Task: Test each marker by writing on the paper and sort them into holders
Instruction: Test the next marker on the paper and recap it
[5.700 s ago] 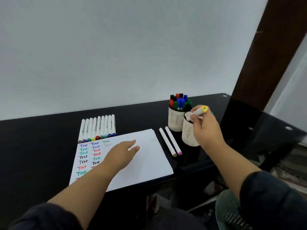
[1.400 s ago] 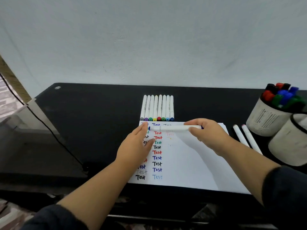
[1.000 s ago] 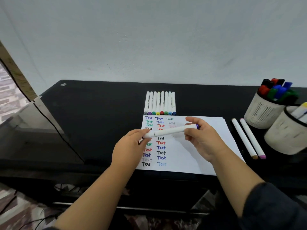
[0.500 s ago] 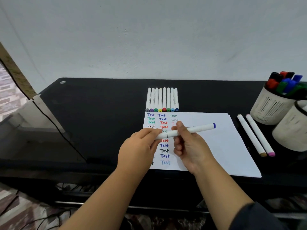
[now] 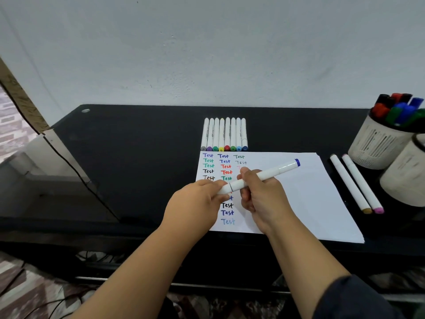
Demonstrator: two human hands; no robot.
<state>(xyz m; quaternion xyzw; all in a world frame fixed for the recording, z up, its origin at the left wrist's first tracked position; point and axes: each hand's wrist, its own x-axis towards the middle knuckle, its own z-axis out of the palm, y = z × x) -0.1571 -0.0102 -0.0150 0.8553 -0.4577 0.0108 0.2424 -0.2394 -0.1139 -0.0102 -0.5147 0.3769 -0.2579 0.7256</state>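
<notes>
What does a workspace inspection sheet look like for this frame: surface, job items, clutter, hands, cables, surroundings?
Surface: black glossy table, paper lying at its front edge.
Job's things: held marker, blue end cap up; row of eight markers behind the paper; two loose markers right of it; two white holders, the far one full of capped markers. Paper carries coloured "Test" words.
Clutter: nothing seen.
Hands: left hand pinches the marker's lower cap; right hand grips the barrel.
Cables: one black cable at the table's left.
Surroundings: plain white wall behind.

Both hands (image 5: 230,199) on blue-capped marker (image 5: 264,174)
</notes>
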